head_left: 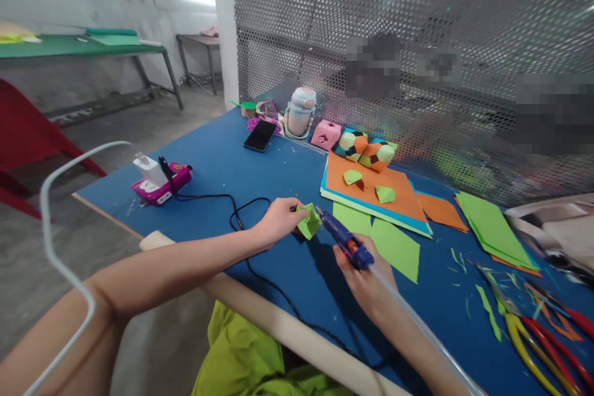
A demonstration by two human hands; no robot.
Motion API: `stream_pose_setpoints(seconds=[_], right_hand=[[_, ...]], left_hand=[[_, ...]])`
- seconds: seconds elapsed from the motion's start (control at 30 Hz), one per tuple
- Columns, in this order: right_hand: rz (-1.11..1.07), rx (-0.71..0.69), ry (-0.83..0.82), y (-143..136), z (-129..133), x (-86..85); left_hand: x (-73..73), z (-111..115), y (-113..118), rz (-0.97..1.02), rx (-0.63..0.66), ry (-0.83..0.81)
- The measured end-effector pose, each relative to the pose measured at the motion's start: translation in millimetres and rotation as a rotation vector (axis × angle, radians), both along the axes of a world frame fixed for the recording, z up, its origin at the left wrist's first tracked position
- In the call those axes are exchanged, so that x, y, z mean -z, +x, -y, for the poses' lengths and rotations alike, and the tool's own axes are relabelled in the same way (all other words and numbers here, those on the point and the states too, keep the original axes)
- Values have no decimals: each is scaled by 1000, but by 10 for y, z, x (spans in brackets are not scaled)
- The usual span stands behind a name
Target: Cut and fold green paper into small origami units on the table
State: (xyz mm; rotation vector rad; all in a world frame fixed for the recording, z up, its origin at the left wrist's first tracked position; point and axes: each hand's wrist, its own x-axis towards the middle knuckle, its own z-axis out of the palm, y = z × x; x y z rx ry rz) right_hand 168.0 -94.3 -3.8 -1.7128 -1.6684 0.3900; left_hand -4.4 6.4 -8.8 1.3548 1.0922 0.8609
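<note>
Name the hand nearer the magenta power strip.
Left: the left hand, pinching green paper, is right of the power strip; the right hand, holding the glue gun, farther right.

And the right hand (364,281) wraps the glue gun (341,232), hiding much of its underside! Beyond the perforated panel (288,18), dark shapes (374,65) dissolve into blurred blocks, while the left edge slices the red chair (32,130) and the right edge crops the pale fabric (566,223).

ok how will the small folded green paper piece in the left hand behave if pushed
The folded green paper piece is probably light, being small and thin. Its creases likely stiffen it, though its thin edges could bend.
</note>
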Motion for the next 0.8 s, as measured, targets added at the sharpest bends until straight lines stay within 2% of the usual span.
stream_pose_setpoints(seconds=[0.07, 0.33, 0.8], right_hand=[[62, -29, 11, -4, -2, 25], [197, -68, 49, -49, -27, -53], [290, -77, 88, -21, -17, -11]], left_hand=[[1, 3, 4, -34, 8, 37], [16, -19, -1, -156, 17, 211], [11, -10, 0, -203, 35, 242]])
